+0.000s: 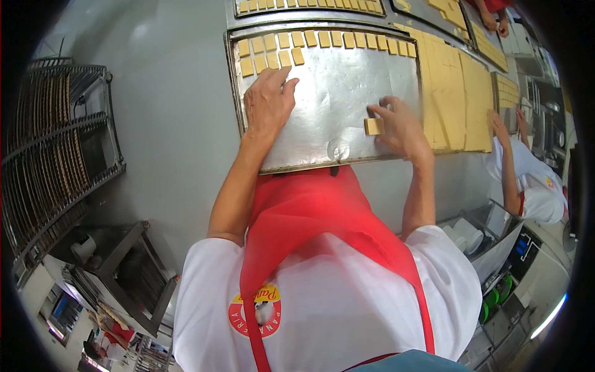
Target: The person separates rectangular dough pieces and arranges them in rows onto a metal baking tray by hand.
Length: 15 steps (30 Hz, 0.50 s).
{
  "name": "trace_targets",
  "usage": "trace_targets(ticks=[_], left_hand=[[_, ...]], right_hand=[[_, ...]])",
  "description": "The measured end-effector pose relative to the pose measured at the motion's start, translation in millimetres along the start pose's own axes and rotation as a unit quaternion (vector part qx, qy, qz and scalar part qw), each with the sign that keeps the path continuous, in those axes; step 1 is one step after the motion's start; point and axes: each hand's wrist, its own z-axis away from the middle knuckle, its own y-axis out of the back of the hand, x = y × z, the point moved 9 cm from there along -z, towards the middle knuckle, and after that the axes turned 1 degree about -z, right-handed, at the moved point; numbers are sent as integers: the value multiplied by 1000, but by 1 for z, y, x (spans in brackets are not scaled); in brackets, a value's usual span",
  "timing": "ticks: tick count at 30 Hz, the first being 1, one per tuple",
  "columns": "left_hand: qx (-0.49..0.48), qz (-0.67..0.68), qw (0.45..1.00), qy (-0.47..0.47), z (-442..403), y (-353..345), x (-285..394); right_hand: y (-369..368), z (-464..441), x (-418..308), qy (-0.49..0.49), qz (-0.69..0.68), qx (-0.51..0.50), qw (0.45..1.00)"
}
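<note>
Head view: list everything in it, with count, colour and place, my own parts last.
Near tray: one, silver, centre.
Small blocks: about twenty, yellow, two rows along its far side.
Single block: one, yellow, in the right hand's fingers.
Far tray: one, with yellow blocks, top edge.
Dough-like sheet: yellow, right of near tray.
More trays: several, yellow contents, upper right.
Work surface: one, grey.
Rack: one, dark, many slats or trays, left.
Round containers: white, count unclear, lower right.
Co-worker: one, white shirt, right.
Other people: parts at top right and lower left.
Apron: one, red.
Shirt: one, white.
Hands: two, bare; left hand by the blocks, right hand over the tray.
</note>
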Motion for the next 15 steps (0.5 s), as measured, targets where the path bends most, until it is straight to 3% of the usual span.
trace_targets(ticks=[5,8,13,15], left_hand=[[-48,89,995,25,12,-15,19],[-211,206,948,122,22,-52,32],[-246,323,905,128,26,-74,47],[-230,469,826,211,28,-79,40]], right_hand=[[-19,16,9,-104,-110,0,988],[-8,1,-9,-97,-168,80,978],[-18,-23,-34,-83,-258,154,950],[-23,-28,-28,-111,-323,185,921]])
